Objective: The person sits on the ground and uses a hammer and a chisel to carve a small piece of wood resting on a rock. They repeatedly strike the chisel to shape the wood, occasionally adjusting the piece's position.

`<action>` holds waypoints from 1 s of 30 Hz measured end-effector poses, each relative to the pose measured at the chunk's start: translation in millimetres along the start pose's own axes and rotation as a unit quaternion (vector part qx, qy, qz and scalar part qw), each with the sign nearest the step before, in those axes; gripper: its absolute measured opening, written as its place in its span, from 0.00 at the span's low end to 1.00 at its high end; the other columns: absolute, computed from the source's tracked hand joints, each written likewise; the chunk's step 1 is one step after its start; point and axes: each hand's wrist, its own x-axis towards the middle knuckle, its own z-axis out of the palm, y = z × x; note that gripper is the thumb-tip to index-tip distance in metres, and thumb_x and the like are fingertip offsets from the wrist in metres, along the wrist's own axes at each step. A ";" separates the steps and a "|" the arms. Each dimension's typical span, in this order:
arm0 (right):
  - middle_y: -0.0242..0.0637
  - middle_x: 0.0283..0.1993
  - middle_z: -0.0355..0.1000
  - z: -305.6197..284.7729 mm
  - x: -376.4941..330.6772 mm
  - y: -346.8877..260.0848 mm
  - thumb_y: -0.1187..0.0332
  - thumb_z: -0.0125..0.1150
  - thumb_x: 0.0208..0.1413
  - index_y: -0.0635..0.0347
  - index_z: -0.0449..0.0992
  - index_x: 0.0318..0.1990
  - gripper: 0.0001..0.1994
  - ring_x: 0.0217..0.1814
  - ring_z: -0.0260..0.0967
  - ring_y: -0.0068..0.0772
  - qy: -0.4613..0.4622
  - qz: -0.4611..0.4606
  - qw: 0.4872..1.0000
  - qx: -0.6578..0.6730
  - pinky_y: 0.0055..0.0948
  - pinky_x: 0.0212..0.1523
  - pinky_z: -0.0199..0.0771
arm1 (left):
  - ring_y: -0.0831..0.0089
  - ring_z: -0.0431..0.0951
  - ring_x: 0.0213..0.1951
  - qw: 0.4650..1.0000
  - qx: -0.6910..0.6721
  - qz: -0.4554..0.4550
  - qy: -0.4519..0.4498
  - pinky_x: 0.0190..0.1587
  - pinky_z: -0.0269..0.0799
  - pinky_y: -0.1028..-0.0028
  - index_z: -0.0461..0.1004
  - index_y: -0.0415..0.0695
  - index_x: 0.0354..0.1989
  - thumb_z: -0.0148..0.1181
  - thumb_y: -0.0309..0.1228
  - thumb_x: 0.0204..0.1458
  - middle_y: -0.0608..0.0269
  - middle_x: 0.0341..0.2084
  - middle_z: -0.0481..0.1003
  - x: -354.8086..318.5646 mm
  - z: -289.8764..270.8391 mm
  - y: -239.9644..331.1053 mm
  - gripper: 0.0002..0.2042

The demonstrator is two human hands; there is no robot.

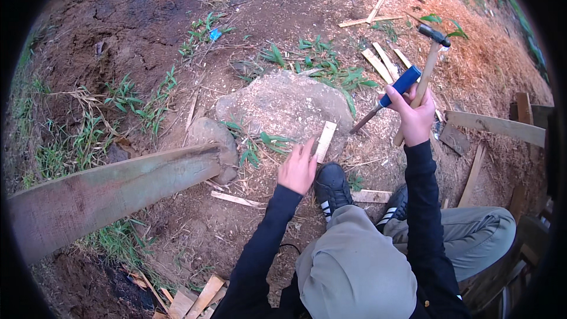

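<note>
Where right hand point(415, 119) grips, hammer point(427, 72) partly hidden

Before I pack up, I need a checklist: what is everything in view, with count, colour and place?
Hammer: 1, dark head, pale handle, in right hand
Chisel-like tool: 1, blue handle, in right hand
Short wood strip: 1, pale, at left hand
Flat rock: 1, grey, centre
Smaller rock: 1, grey, left of flat rock
Thick plank: 1, weathered brown, left
Wood pieces: many, mostly pale, upper right, right, bottom left
Wood shavings: uncounted, orange, mainly upper right
Scrap: 1, blue, upper left of centre
Plants: many, green, left and around flat rock
Shoes: 2, black and white, below centre
Trousers: 1 pair, grey, bottom
Left hand: 1, black-sleeved, centre
Right hand: 1, black-sleeved, right of centre
</note>
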 end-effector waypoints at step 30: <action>0.25 0.26 0.65 85.2 -8.1 37.5 0.65 0.79 0.39 0.60 0.68 0.32 0.21 0.27 0.64 0.14 -0.204 -0.003 0.969 -0.136 0.20 0.28 0.68 | 0.64 0.76 0.44 0.891 -0.449 0.062 0.021 0.45 0.73 0.66 0.70 0.40 0.54 0.55 0.43 0.59 0.54 0.41 0.73 105.5 -26.4 -31.0 0.21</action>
